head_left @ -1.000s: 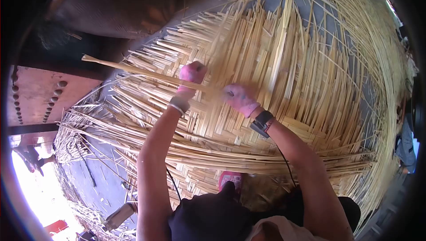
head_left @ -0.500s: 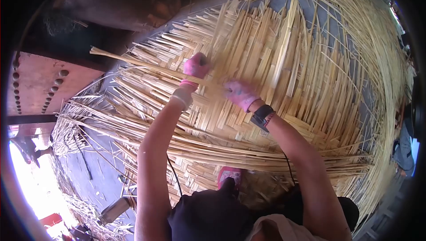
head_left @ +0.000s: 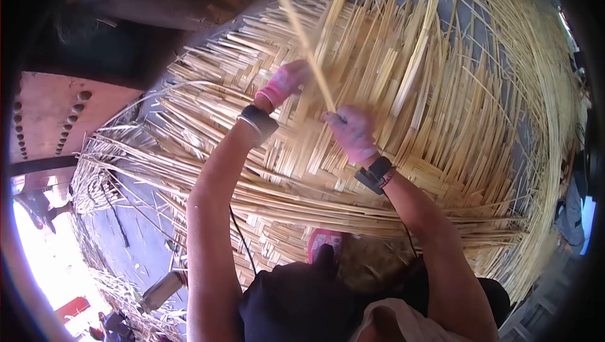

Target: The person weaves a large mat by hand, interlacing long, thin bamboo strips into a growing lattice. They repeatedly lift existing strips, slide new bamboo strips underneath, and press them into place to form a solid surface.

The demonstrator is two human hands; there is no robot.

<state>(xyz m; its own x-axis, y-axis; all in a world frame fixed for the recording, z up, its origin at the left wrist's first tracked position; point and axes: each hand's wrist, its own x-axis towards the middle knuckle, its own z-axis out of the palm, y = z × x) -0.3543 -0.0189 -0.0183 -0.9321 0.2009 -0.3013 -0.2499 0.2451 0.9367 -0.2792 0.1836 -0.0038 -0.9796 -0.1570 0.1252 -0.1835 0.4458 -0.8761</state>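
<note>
A large woven mat (head_left: 302,159) of flat, straw-coloured split reeds spreads in front of me. My right hand (head_left: 353,133), in a pink glove, is closed on the lower end of a long reed strip (head_left: 295,19), which slants up and left past my other hand. My left hand (head_left: 287,83), also pink-gloved, is to the left and farther forward. Its fingers are curled around a raised reed strip (head_left: 334,14) standing up from the weave; blur partly hides the fingertips. Loose unwoven reed ends fan out along the mat's far side.
A bundle of long reeds (head_left: 315,211) crosses the mat close to my body. More long reeds (head_left: 545,90) curve along the right. At left stands a reddish panel with round studs (head_left: 69,118). A pink shoe (head_left: 325,244) rests on the mat below my hands.
The long reed strip has swung from lying nearly level toward the left to slanting steeply upward. My left hand has moved slightly forward and right; the right hand has turned more upright.
</note>
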